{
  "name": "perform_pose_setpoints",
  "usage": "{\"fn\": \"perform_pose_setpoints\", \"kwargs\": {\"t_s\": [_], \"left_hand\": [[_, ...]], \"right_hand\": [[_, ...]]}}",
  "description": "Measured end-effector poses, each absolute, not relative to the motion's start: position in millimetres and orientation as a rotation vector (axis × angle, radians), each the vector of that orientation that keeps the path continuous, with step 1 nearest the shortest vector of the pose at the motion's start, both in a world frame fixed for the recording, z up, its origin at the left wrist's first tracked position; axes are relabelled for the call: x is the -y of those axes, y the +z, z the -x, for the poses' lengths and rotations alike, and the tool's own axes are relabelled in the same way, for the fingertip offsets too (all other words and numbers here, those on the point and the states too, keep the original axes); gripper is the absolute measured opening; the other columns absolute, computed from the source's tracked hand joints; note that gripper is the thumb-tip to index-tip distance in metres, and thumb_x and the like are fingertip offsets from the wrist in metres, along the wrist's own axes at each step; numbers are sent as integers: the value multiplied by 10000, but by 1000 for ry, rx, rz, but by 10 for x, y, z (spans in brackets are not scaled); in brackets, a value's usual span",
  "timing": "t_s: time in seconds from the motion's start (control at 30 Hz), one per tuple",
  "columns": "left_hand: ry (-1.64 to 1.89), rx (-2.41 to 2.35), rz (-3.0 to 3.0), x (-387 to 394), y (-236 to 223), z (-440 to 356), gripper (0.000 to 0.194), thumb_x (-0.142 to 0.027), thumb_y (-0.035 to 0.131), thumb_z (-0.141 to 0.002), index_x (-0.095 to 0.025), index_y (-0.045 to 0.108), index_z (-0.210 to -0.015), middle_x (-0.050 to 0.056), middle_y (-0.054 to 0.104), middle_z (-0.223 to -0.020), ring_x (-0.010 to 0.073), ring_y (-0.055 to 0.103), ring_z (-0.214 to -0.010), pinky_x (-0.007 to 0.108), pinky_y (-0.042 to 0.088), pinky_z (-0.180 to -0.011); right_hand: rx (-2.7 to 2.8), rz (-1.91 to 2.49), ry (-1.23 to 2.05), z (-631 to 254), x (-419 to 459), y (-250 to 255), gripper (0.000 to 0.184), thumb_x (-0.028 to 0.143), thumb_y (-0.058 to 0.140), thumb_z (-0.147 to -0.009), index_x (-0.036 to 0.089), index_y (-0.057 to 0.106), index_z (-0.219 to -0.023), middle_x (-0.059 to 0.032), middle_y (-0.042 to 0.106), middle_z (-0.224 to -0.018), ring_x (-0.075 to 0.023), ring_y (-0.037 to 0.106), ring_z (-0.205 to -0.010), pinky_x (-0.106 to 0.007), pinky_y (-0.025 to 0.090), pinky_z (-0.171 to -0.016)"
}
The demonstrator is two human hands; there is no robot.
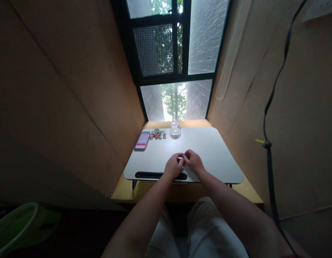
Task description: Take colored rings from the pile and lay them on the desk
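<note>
My left hand [174, 166] and my right hand [193, 161] meet over the front middle of the white lap table [214, 154]. The fingertips of both are closed on a small purple band [183, 156], mostly covered by the fingers; its exact shape is too small to make out. Farther back, a loose pile of small coloured bands [157, 134], green, red and others, lies on the tabletop. Just right of that pile stands a clear round jar [175, 132].
A phone-like device [141, 141] with a pixelated screen lies at the tabletop's left edge. A black slot [148, 175] runs along the front. Wooden walls [101, 89] rise on both sides, with a window [176, 100] behind. A black cable [269, 172] hangs at right.
</note>
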State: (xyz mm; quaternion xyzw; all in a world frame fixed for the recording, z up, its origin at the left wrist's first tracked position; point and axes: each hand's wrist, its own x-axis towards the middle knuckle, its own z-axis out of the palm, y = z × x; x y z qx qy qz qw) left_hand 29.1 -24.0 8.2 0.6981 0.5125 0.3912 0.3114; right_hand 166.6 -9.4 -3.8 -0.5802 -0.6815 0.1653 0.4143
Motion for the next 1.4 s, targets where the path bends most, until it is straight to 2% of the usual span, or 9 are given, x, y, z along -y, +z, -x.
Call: {"fn": "perform_pose_setpoints", "kwargs": {"t_s": [0.17, 0.4, 0.5, 0.6, 0.87, 1.2, 1.4], "left_hand": [[1039, -1398, -1846, 246, 98, -259, 271, -260, 498, -848, -213, 612, -1090, 32, 693, -982, 128, 634, -780, 259, 496, -758], [1064, -1429, -1741, 141, 32, -238, 214, -294, 516, -842, -185, 659, -957, 34, 702, -875, 121, 623, -730, 242, 483, -706], [1058, -1476, -1724, 103, 16, -239, 190, -284, 529, -828, -181, 666, -908, 31, 699, -844, 123, 614, -725, 238, 473, -688], [1011, -1548, -1749, 75, 36, -241, 170, -278, 546, -815, -185, 671, -884, 32, 699, -835, 128, 610, -728, 242, 463, -691], [837, -1596, -1819, -67, 69, -225, 116, -241, 579, -788, -193, 659, -856, 24, 692, -744, 132, 614, -688, 243, 452, -676], [964, -1558, -1810, -4, 8, -221, 156, -286, 564, -805, -184, 632, -901, 25, 690, -802, 124, 623, -712, 236, 471, -676], [964, -1450, -1735, 20, -22, -203, 213, -325, 568, -803, -172, 616, -943, 28, 686, -785, 102, 615, -610, 211, 469, -575]], "right_hand": [[1745, 1455, 401, -1666, 93, -28, 97, 268, 532, -782, 195, 567, -728, 10, 575, -661, -124, 492, -616, -227, 337, -582], [1820, 1466, 322, -1666, 96, -42, 205, 322, 512, -840, 187, 601, -714, -6, 572, -662, -133, 491, -642, -241, 341, -610], [1832, 1434, 339, -1667, 100, -61, 135, 264, 522, -831, 195, 637, -846, -18, 616, -746, -146, 526, -715, -252, 376, -673], [1846, 1414, 365, -1670, 100, -78, 199, 214, 536, -813, 211, 649, -978, -31, 644, -836, -160, 548, -803, -271, 396, -749], [1884, 1450, 350, -1672, 75, -68, 116, 196, 559, -788, 192, 659, -844, -33, 640, -788, -155, 542, -776, -267, 392, -738], [1878, 1463, 311, -1671, 71, -103, 88, 220, 545, -794, 189, 627, -799, -27, 625, -755, -153, 528, -744, -259, 375, -700], [1841, 1473, 300, -1661, 80, -135, 91, 210, 510, -805, 185, 598, -803, -21, 595, -730, -145, 504, -706, -251, 355, -660]]}}
